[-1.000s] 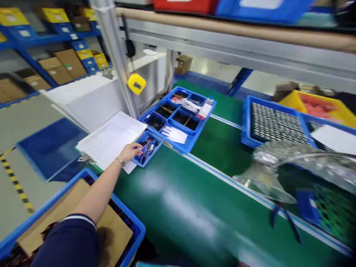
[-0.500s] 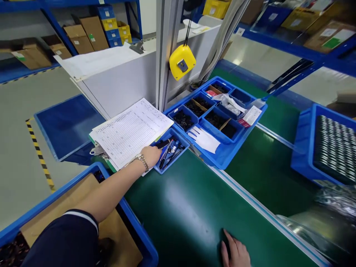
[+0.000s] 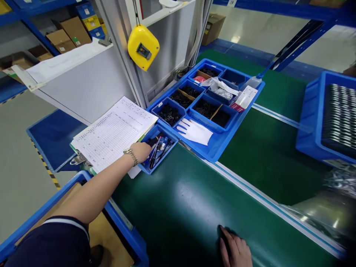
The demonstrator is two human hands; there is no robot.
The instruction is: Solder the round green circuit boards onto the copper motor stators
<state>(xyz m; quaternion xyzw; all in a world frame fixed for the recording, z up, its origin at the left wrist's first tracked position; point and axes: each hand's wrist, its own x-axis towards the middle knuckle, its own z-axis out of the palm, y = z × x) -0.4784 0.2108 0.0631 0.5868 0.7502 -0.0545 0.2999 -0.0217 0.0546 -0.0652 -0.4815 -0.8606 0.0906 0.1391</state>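
My left hand [image 3: 141, 151] reaches into a small blue bin [image 3: 167, 134] that holds pens and thin tools [image 3: 158, 148]. Its fingers are curled down among them, and what they grip is hidden. A watch sits on that wrist. A clipboard with a printed sheet [image 3: 111, 132] lies just left of the bin. My right hand [image 3: 235, 249] rests flat on the green belt [image 3: 180, 200] at the bottom edge, fingers stretched out, holding nothing.
A large blue divided tray [image 3: 215, 146] with dark small parts and a white glove [image 3: 194, 131] lies behind the bin. A yellow tool balancer [image 3: 143, 46] hangs above. A blue crate [image 3: 324, 118] stands right, clear plastic bags [image 3: 328, 207] lower right, a crate with cardboard [image 3: 111, 241] lower left.
The view has swung left and down towards the small bin. My left hand has stayed in the bin, dipping lower among the pens. My right hand came to rest flat on the belt.
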